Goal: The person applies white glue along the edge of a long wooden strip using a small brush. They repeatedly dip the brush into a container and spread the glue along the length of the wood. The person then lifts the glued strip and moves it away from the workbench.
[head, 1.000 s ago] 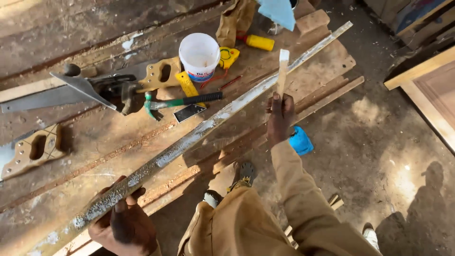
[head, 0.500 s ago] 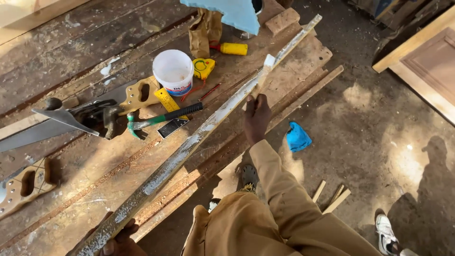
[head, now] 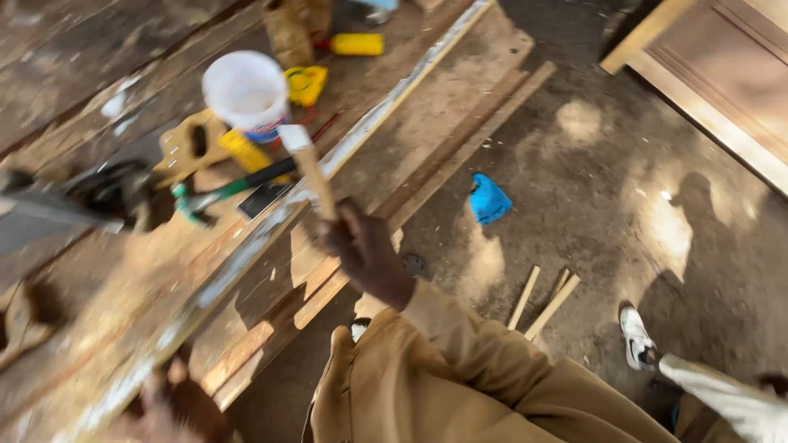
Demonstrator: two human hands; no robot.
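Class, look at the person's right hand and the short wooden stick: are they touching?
Touching. The head view shows the right hand closed around the lower end of the short wooden stick, which rises from the fist above the long plank.

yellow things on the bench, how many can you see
3. A yellow cylinder lies at the top near the long strip; a yellow tape measure sits right of the white bucket; a yellow bar lies just below the bucket. Others may be hidden or blurred.

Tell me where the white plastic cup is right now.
In the head view, the white plastic cup stands upper left on the wooden workbench, beside the yellow tape measure and just beyond the wooden stick held in the right hand.
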